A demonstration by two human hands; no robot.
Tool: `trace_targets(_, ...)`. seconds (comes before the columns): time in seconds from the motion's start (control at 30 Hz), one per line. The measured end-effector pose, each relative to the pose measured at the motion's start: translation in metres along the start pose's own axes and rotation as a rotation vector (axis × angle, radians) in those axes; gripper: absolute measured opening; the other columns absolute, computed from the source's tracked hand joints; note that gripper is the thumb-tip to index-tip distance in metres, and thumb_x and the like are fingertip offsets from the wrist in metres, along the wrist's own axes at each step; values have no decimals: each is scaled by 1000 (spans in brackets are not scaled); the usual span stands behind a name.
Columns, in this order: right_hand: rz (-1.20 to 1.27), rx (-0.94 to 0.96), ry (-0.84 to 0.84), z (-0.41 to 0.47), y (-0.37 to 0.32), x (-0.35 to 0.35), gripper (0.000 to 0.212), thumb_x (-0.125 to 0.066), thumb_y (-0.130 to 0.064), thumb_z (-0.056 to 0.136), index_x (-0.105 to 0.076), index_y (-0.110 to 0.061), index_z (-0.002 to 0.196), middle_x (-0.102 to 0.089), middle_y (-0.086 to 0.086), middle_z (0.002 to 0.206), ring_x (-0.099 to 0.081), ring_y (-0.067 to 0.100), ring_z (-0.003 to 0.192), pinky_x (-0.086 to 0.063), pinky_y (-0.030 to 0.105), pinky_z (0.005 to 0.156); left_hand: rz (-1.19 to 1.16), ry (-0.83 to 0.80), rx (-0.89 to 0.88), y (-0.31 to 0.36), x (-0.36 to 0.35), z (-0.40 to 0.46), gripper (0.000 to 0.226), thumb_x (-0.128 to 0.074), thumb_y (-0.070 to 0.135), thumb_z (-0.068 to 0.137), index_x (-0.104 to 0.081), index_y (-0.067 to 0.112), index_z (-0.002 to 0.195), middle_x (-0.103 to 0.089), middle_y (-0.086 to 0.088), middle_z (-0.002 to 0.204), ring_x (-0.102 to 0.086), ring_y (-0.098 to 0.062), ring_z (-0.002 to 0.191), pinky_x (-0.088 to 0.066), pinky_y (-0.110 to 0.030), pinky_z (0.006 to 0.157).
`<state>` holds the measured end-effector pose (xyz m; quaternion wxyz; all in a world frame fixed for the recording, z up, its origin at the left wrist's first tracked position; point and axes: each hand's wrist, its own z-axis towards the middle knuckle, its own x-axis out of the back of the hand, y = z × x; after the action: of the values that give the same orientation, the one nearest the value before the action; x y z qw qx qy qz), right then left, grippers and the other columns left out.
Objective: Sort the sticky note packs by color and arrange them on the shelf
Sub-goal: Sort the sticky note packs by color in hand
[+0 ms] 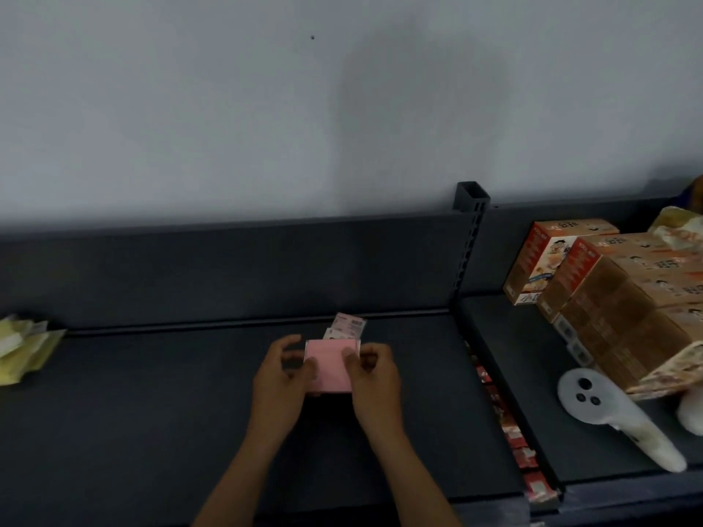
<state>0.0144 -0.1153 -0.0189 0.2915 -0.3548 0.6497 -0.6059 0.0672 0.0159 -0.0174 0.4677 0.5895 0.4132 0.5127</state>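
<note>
At the far left of the dark grey metal shelf lies a loose heap of pale yellow sticky note packs, partly cut off by the frame edge, so their number cannot be told. Well apart from them, near the middle of the shelf, the left hand pinches the left edge of a flat pink square sticky note pack between thumb and curled fingers, and the right hand pinches its right edge the same way, so the pack sits squarely between both hands, lying flat just over the shelf surface. Just behind it, toward the back panel, more pink packs with white barcode labels stand or lean; the picture is too blurred to tell which. The pink stack thus lies straight ahead of the held pack, equally near either hand. Further right, beyond the upright post, stand brown cardboard printed boxes and a white handheld controller.
</note>
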Motion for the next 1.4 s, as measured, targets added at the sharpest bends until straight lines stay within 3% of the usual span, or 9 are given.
trace_targets(0.27,-12,11,-175,-24,1,-76,9,-64,-23,97,-57,-20,101,-67,-5,95,-66,4,81,-53,17,65,29,241,-35,-21,77,-20,31,-68,11,94,-60,28,119,-67,11,107,-68,-6,89,-60,-29,67)
trace_targets(0.4,-46,35,-262,-46,-2,-125,6,-64,-23,97,-58,-24,98,-66,-7,93,-65,4,81,-53,17,65,31,358,-40,-31,131,-31,30,-70,12,93,-61,26,118,-67,11,106,-66,-1,86,-59,-25,64)
trace_targets(0.67,-88,22,-426,-116,-13,-252,6,-61,-21,96,-60,-27,96,-67,-1,92,-66,17,81,-57,45,68,65,531,-7,-51,268,-60,33,-72,15,91,-60,33,117,-64,17,108,-64,-2,90,-57,-23,64)
trace_targets(0.83,-96,18,-533,-165,-18,-322,11,-60,-12,94,-61,-21,100,-67,3,95,-67,22,85,-55,37,62,40,621,-22,-65,347,-81,36,-69,7,92,-60,32,115,-65,15,109,-64,-2,90,-56,-21,63)
trace_targets(1.0,-95,11,-615,-207,-22,-379,14,-60,-10,94,-62,-19,104,-68,4,96,-68,21,82,-52,28,52,2,696,2,-79,413,-100,37,-70,7,91,-62,29,119,-66,13,111,-68,-14,95,-63,-39,63)
trace_targets(1.2,-84,34,-717,-262,-23,-446,15,-60,-12,92,-62,-24,101,-70,-1,96,-70,16,87,-61,44,71,23,803,17,-84,489,-128,38,-69,6,91,-60,27,121,-65,9,111,-71,-17,79,-59,-31,52)
trace_targets(1.4,-112,90,-847,-334,-22,-517,16,-60,-20,94,-61,-30,106,-67,-3,106,-68,18,93,-61,32,62,0,933,42,-96,567,-176,37,-67,4,93,-58,25,122,-65,6,116,-71,-18,83,-59,-26,56)
